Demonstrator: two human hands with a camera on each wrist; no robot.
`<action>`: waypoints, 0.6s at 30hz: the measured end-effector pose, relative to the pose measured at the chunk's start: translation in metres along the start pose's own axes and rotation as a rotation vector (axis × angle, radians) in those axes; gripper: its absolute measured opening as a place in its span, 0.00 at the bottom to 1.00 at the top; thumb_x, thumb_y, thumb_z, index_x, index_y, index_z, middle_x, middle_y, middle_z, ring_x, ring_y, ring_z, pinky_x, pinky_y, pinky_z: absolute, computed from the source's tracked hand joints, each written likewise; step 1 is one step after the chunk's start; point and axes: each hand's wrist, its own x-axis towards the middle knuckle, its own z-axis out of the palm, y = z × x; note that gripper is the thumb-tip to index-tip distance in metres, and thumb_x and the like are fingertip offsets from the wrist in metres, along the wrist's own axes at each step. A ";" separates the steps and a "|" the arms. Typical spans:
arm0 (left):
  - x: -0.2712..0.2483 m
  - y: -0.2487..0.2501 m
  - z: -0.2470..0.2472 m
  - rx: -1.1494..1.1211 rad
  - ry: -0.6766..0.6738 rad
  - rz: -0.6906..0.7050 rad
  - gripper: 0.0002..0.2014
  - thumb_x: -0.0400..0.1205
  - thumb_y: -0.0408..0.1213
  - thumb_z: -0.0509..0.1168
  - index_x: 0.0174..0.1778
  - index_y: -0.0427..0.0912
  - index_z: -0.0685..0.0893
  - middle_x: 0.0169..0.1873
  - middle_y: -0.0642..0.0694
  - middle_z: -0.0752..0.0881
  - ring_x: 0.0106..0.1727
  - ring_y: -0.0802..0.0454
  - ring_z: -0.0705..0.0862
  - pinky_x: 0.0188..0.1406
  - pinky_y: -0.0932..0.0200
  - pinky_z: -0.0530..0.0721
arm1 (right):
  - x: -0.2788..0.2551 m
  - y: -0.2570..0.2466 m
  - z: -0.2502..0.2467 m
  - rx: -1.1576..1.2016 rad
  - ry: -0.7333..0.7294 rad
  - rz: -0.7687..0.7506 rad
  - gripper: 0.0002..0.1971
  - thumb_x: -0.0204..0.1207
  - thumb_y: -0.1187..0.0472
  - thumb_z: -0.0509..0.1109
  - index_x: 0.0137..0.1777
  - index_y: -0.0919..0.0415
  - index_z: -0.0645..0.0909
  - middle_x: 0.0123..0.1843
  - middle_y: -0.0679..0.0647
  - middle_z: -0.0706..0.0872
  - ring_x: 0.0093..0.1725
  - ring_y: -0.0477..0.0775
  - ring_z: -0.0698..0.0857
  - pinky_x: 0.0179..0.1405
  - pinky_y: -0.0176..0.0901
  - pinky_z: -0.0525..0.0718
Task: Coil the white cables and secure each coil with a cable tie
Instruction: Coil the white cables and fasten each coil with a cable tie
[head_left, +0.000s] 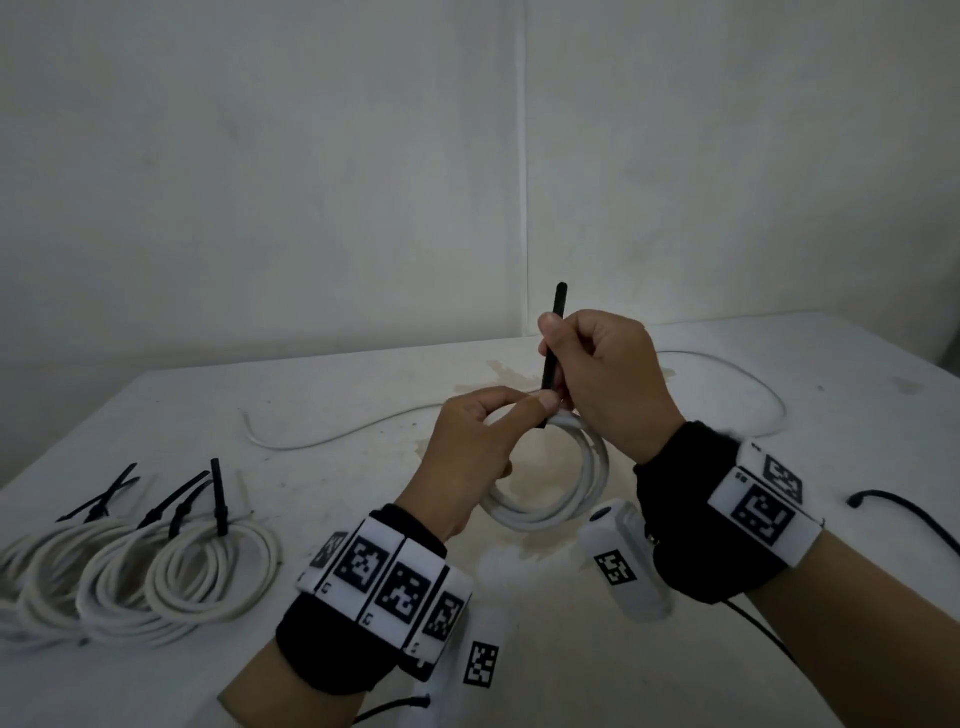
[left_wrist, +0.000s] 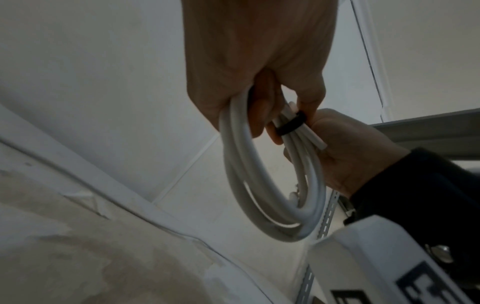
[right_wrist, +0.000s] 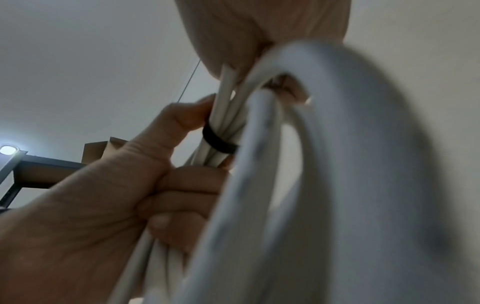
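Observation:
A coil of white cable (head_left: 545, 506) hangs in the air above the table (head_left: 322, 395), held between both hands. My left hand (head_left: 524, 410) grips the coil at its top, fingers curled round the strands (right_wrist: 182, 197). A black cable tie (head_left: 553, 343) is looped round the bundle (left_wrist: 291, 125) (right_wrist: 218, 142). Its tail stands upward, pinched in my right hand (head_left: 558, 338) between thumb and curled fingers. In the left wrist view the coil (left_wrist: 262, 185) hangs below my left hand (left_wrist: 249, 115), with the right hand (left_wrist: 350, 148) beside the tie.
Tied white coils (head_left: 156, 577) with black tie tails lie at the table's left front. A loose white cable (head_left: 332, 439) runs across the table behind my hands and curves off right (head_left: 763, 389). A black strip (head_left: 904, 517) lies at the right. A white wall rises behind.

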 end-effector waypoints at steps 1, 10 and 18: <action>0.000 0.001 -0.002 0.008 0.001 0.004 0.09 0.79 0.40 0.66 0.33 0.45 0.87 0.14 0.61 0.76 0.17 0.63 0.71 0.20 0.67 0.67 | -0.001 -0.001 0.000 0.032 -0.012 0.017 0.18 0.80 0.58 0.63 0.27 0.56 0.75 0.17 0.45 0.77 0.18 0.42 0.75 0.25 0.38 0.78; 0.000 -0.011 -0.018 -0.090 0.076 -0.038 0.14 0.78 0.45 0.66 0.39 0.37 0.87 0.14 0.56 0.64 0.18 0.58 0.62 0.22 0.62 0.65 | -0.024 0.009 0.002 0.110 -0.349 0.106 0.23 0.69 0.40 0.51 0.51 0.54 0.77 0.46 0.51 0.84 0.45 0.41 0.81 0.49 0.34 0.78; 0.000 -0.020 -0.032 -0.211 0.162 -0.071 0.17 0.80 0.47 0.63 0.24 0.51 0.81 0.16 0.54 0.63 0.18 0.59 0.62 0.20 0.66 0.66 | -0.038 0.003 0.025 0.297 -0.356 0.292 0.16 0.83 0.50 0.46 0.59 0.53 0.74 0.41 0.52 0.83 0.30 0.39 0.80 0.32 0.30 0.78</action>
